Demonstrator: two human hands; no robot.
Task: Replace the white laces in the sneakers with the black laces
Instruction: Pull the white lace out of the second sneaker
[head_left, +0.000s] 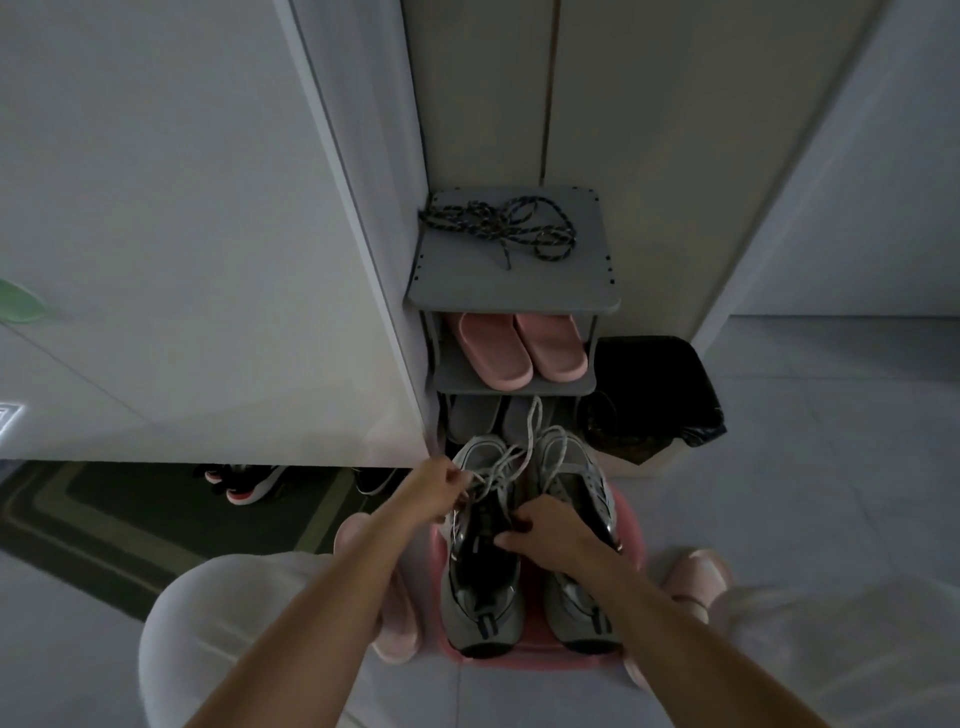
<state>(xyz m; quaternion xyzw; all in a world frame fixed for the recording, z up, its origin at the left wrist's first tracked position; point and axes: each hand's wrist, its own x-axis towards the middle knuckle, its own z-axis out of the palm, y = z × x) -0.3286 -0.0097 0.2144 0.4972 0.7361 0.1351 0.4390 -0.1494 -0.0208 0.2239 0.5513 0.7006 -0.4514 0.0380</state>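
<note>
Two grey sneakers stand side by side on a pink stool (535, 652) between my knees, the left sneaker (483, 597) and the right sneaker (576, 499). Loose white laces (524, 452) trail over their toes. My left hand (434, 488) pinches a white lace at the left sneaker's upper eyelets. My right hand (545, 532) rests curled on the tongue area between the two shoes; whether it holds a lace is hidden. The black laces (501, 223) lie in a tangle on the top of the grey shoe rack (519, 286), well beyond both hands.
Pink slippers (519, 345) sit on the rack's second shelf, grey ones below. A bin with a black bag (654, 395) stands right of the rack. A white cabinet (182, 234) fills the left, with shoes (244, 483) and a dark mat beneath.
</note>
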